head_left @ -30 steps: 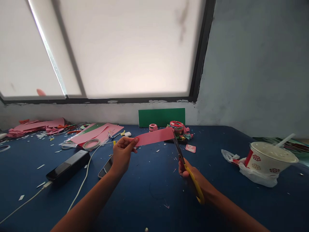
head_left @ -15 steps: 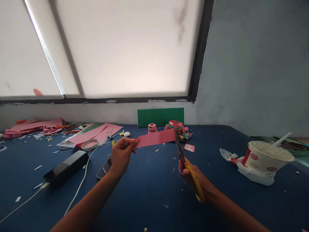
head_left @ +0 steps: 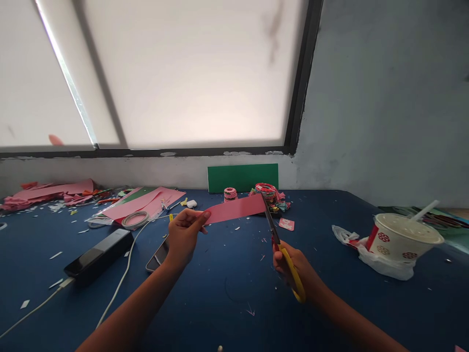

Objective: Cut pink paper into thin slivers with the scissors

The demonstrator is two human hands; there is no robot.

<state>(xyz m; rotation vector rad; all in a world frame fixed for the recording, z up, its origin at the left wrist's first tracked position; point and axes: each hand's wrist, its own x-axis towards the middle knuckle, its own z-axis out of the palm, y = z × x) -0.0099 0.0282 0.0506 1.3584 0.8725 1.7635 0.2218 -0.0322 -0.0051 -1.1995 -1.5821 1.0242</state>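
Between thumb and fingers, my left hand (head_left: 186, 237) pinches one end of a pink paper strip (head_left: 236, 209), which stretches out to the right above the table. My right hand (head_left: 293, 264) grips scissors (head_left: 273, 227) with yellow handles. Their blades point up and meet the strip's right end. Beyond the strip stand a small stack of pink paper rings (head_left: 230, 193) and a bundle of coloured paper pieces (head_left: 269, 191), both partly hidden by it. Under my left wrist lies a phone (head_left: 157, 256), partly covered.
A black power bank (head_left: 98, 252) with a white cable lies left, near a coiled cable (head_left: 135, 220) and pink paper sheets (head_left: 142, 204). A paper cup (head_left: 405, 239) with a straw stands right on a plastic bag. A green board (head_left: 244, 177) leans on the wall. Scraps litter the blue table (head_left: 205, 303).
The scissors' handles have risen slightly and the blades have shifted a little left at the strip's right end. My left hand keeps its pinch, almost unmoved.
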